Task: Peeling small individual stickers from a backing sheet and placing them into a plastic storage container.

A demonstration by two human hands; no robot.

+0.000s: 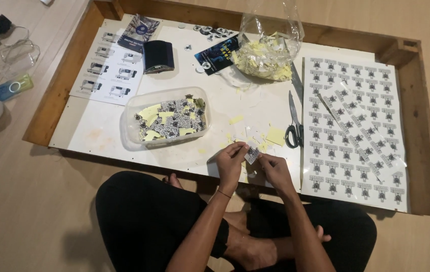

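Wood-framed white tabletop (99,133) low on a tan floor; person sits cross-legged at its near edge. Far left of the grip: printed sheet (108,75), dark pouch (158,56). Nearer left: clear plastic tub (167,118) holding cut stickers and yellow backing scraps. Left hand (231,162) and right hand (274,168) meet over the near edge, fingertips of both pinched shut on one small sticker (251,153) held between them, just above the tabletop. Beyond the grip: clear bag (268,38) of yellow scraps. Right of the grip: scissors (293,118) lying flat, then a large uncut sticker sheet (356,126) with loose strips on it.
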